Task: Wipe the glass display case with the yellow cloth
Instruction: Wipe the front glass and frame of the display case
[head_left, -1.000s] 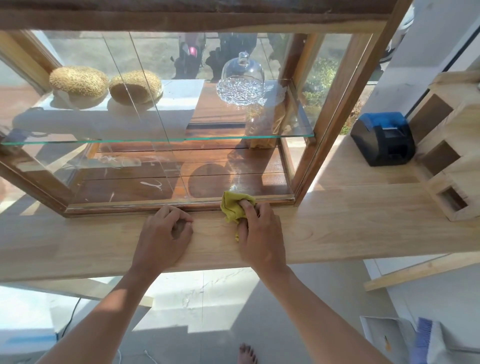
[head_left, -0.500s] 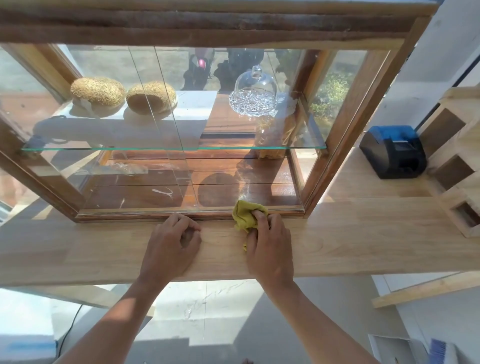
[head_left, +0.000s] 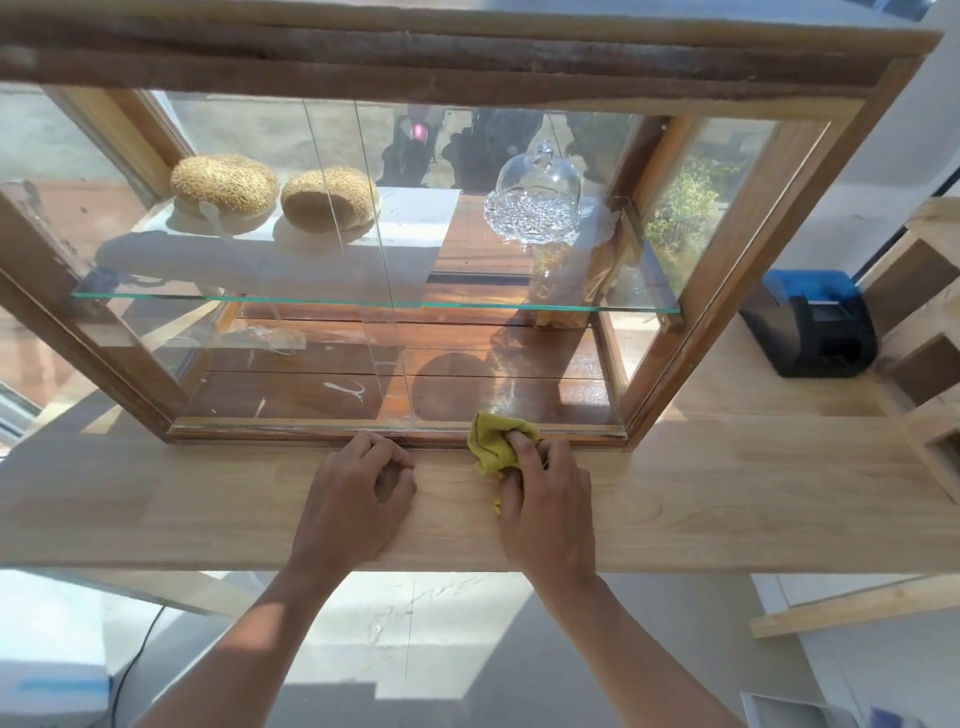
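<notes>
Left hand (head_left: 358, 499): rests on the wooden surface (head_left: 727, 499) just in front of the case, fingers curled under, holding nothing. It serves as a brace only.

Right hand (head_left: 545, 499): fingers bent over the yellow cloth (head_left: 493, 441), pressing the bunched cloth against the bottom rail of the glass display case (head_left: 519, 67), where the front pane meets the wood.

Risks, nearest first:

1. The cloth is wadded and only partly under the fingers. A fast stroke may pull it loose, leaving bare fingertips to smear the glass.
2. Contact is at the rail, not on the pane. Wiping there alone would likely leave the white streaks (head_left: 345, 387) seen low in the case, left of the cloth, untouched; whether they lie on the pane or on the case floor cannot be told.
3. The front appears to consist of two overlapping panes. Hard sideways pressure could shift one along its track.
4. Further in, the glass shelf (head_left: 363, 301) carries two round loaves (head_left: 223, 184) and a glass dome (head_left: 537, 182). Jolting the frame could rattle or move them.
</notes>
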